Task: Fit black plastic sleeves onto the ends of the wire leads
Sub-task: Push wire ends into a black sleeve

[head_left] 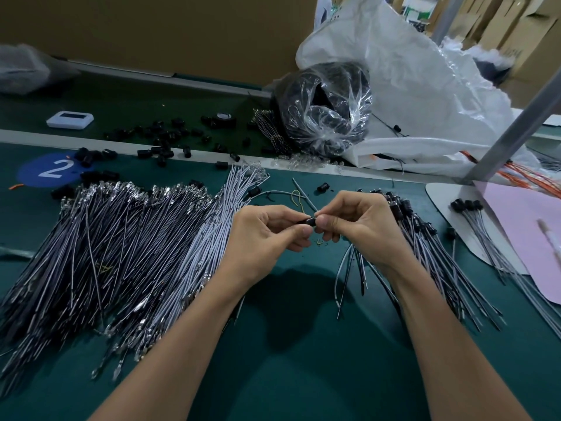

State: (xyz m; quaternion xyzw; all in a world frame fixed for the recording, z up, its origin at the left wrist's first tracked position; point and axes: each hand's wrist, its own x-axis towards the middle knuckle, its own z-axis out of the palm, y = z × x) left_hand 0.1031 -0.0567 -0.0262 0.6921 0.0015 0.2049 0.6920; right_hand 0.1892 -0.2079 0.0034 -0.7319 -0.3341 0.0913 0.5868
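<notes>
A small black plastic sleeve (309, 222) sits between my two hands above the green mat (303, 344). My left hand (267, 230) pinches its left end with curled fingers. My right hand (355, 220) pinches its right end between thumb and forefinger, and grey and black wire leads (353, 268) hang below that hand. A big pile of bare wire leads (121, 247) fans out to the left. To the right lies a pile of leads with black sleeves on their ends (425, 238).
Loose black sleeves (158, 141) are scattered at the back left, near a white device (69, 119). A clear bag of black parts (328, 110) and a large white sack (425, 86) stand behind. At the right are a pink sheet (522, 238) and a metal post (516, 129).
</notes>
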